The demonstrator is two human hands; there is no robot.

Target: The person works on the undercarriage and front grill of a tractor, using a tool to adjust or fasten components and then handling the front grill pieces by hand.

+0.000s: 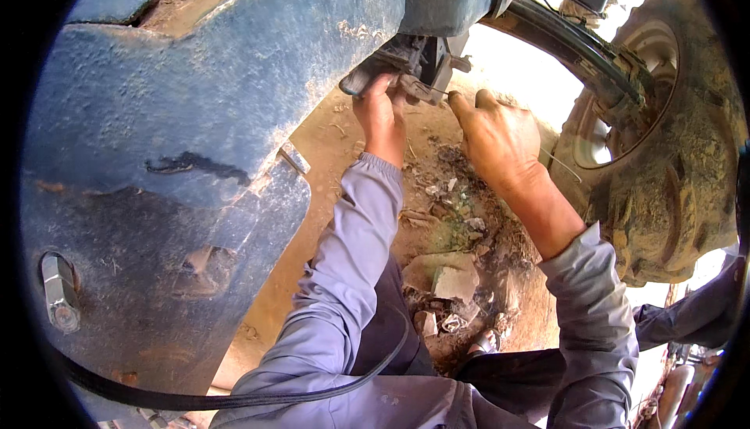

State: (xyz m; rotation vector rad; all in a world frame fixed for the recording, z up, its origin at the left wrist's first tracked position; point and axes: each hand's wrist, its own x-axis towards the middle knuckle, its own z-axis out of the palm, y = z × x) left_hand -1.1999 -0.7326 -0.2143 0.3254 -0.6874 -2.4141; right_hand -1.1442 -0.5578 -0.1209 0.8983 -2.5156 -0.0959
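My left hand (380, 120) reaches up under the blue metal body (258, 62), its fingers closed round a dirt-coated part (414, 87) whose kind I cannot make out. Some of those fingers are hidden behind the part and the panel edge. To the right, my right hand (500, 136) is closed in a pinch on a thin wire (437, 91). One stretch of wire runs from the fingertips to the dirty part; a loose, curved end sticks out behind the hand toward the tyre. A dark bracket (441, 69) sits just above both hands.
A large muddy tractor tyre (664, 187) stands at the right, joined by a dark axle beam (578, 50). A black cable (211, 402) curves across my lower left. Rubble and broken stone (453, 282) lie on the dirt floor. Another person's dark-clothed leg (691, 312) shows at right.
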